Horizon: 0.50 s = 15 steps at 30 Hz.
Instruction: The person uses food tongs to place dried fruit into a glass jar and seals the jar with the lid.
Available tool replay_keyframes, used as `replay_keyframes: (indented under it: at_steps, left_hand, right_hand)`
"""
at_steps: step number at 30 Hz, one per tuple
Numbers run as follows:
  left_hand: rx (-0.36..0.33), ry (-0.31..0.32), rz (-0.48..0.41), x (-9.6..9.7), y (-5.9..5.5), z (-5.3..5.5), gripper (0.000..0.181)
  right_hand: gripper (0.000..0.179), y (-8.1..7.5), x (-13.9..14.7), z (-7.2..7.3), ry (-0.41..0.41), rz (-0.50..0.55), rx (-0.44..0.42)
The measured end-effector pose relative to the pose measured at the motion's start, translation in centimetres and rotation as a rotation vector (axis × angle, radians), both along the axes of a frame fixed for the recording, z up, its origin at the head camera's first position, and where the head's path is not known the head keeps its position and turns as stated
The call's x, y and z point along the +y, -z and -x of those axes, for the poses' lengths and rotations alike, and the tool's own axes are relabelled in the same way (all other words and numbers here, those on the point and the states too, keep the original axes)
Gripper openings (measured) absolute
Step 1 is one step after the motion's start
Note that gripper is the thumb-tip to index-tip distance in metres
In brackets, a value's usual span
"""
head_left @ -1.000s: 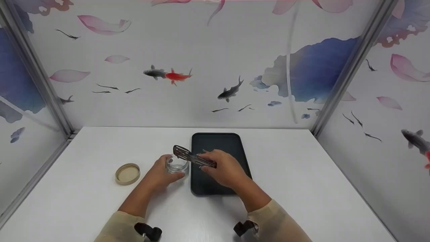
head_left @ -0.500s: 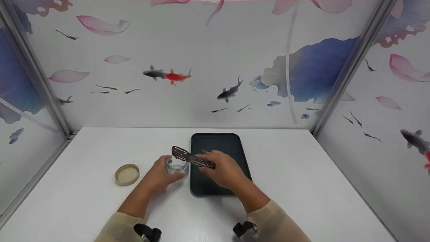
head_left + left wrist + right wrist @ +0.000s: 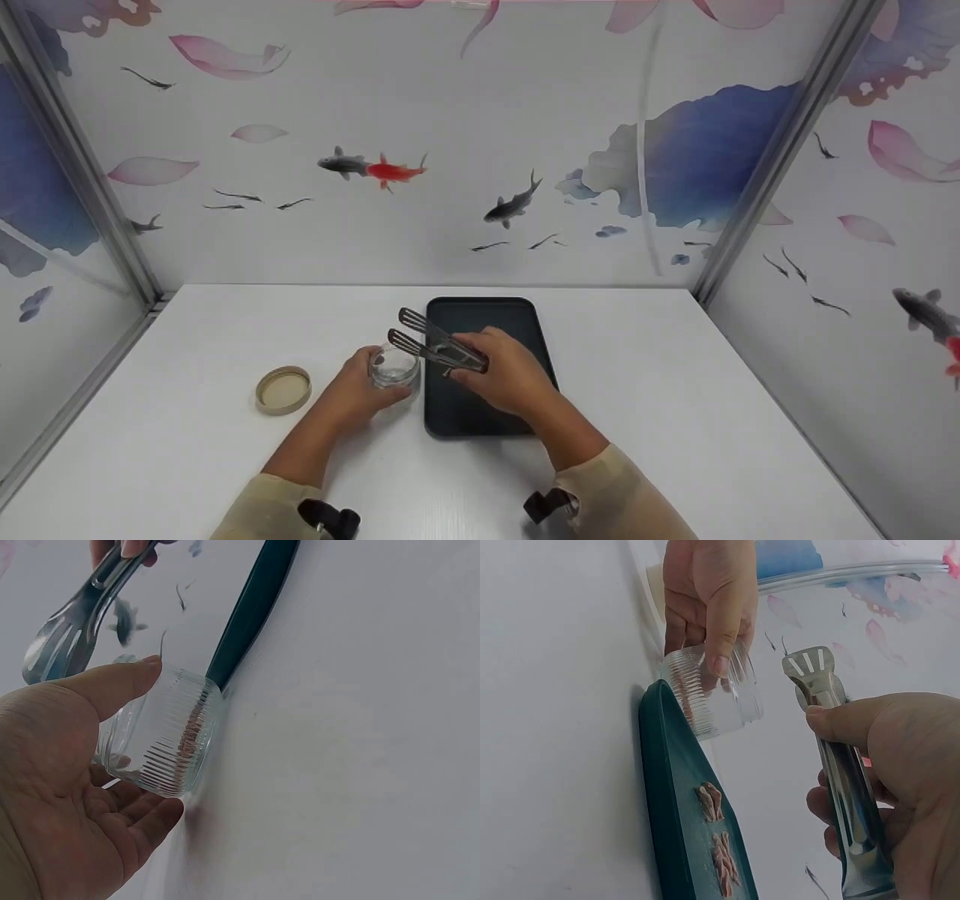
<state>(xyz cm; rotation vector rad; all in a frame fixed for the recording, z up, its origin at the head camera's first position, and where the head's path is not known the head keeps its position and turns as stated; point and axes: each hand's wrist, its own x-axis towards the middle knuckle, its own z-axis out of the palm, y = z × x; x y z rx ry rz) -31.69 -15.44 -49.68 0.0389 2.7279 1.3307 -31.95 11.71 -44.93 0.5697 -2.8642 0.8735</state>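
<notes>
Left hand (image 3: 358, 386): grip curls round jar (image 3: 395, 370), thumb one side, fingers other. Right hand (image 3: 502, 371) hangs over tray (image 3: 480, 416), grip pinching tongs (image 3: 847, 799). Shiny metal tongs, slotted ends spread apart, near jar's mouth. Clear, ribbed jar beside dark tray, reddish bits low down. Pinkish-brown strips (image 3: 724, 862) lie on tray.

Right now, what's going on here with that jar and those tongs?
A person's left hand grips a glass jar beside a dark tray; something brownish shows low in the jar. The right hand holds tongs near the jar's mouth, tips apart, nothing between them. Brownish pieces lie on the tray. The lid is off, on the table to the left.
</notes>
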Motion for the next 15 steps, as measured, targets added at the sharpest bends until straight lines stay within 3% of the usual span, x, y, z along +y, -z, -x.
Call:
replay_keyframes:
  at_steps: [15]
  left_hand:
    - [-0.002,0.005,-0.002,0.1,0.1,0.1,0.103]
  right_hand:
    - [0.07,0.2,3.2,2.0,0.141,0.026,-0.065]
